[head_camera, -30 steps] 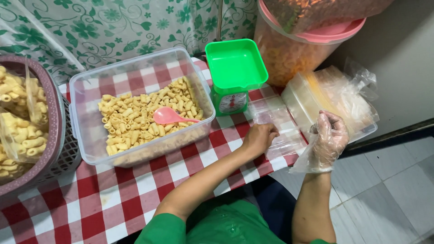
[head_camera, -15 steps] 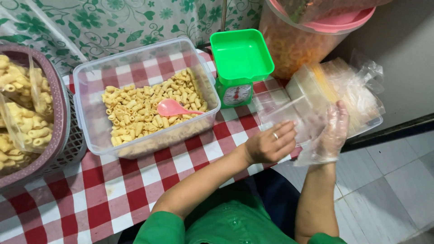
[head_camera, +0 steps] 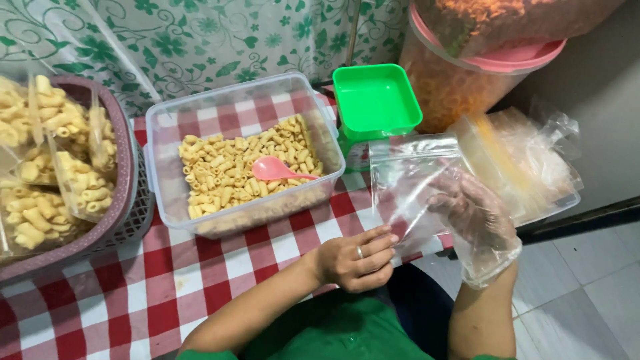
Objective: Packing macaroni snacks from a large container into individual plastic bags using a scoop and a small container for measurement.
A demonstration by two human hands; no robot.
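Since a second ago the left hand [head_camera: 357, 259] has come off the tablecloth and the clear plastic bag [head_camera: 415, 180] has been lifted clear of the stack — it now hangs in the air between both hands, above the table's front edge.

Far left: a mauve plastic basket [head_camera: 123, 160] holding sealed clear bags of pale tube-shaped snacks [head_camera: 47, 160]. Next, a clear rectangular tub [head_camera: 200, 113] sits on the red-and-white checked tablecloth [head_camera: 133, 293]; it is partly filled with the same loose snacks, and a pink plastic spoon [head_camera: 275, 171] lies on top of them, handle pointing right. Behind the table, a curtain or wall covering with green floral print [head_camera: 200, 40].

Centre: the left hand, bare with a ring, fingers curled together and pinching the bag's lower edge. Just behind, a green square scale pan [head_camera: 377, 100].

Right: the right hand [head_camera: 475, 213], in a loose clear disposable glove, fingers spread slightly apart and touching the bag's right side — a firm grip cannot be told through the plastic. Beyond it, a stack of empty clear bags [head_camera: 533, 167] in a shallow tray, and a large tub of orange snacks with a pink lid [head_camera: 493, 60]. Grey floor tiles [head_camera: 587, 293] at lower right.
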